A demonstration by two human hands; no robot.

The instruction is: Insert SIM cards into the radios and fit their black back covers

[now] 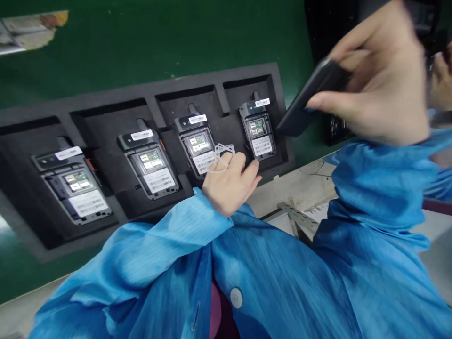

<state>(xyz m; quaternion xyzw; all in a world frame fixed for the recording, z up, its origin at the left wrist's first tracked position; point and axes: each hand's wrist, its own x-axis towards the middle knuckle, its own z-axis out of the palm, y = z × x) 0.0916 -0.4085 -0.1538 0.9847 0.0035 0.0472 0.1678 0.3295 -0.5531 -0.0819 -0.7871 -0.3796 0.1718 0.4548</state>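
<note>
My right hand (383, 84) is raised at the right, its fingers and thumb closed on a flat, dark rectangular slab (312, 96) held tilted. Motion blurs that hand. My left hand (231, 183) rests low over the foam tray (247, 73), fingers slightly apart and bent, index fingertip at the bottom edge of the rightmost handheld device (259, 129). Thin white cord loops (224, 150) lie over its fingers. Beside it is another handheld device (196, 146). Farther left lie a third device (150, 165) and the leftmost device (76, 186). All show exposed card slots and barcode labels.
The tray lies on a green tabletop (158, 37). A torn, pale patch (33, 30) is at the upper left. Dark items (335, 122) stand at the right, near another person's hand (441, 77). Below the table edge is a metal bracket (296, 214).
</note>
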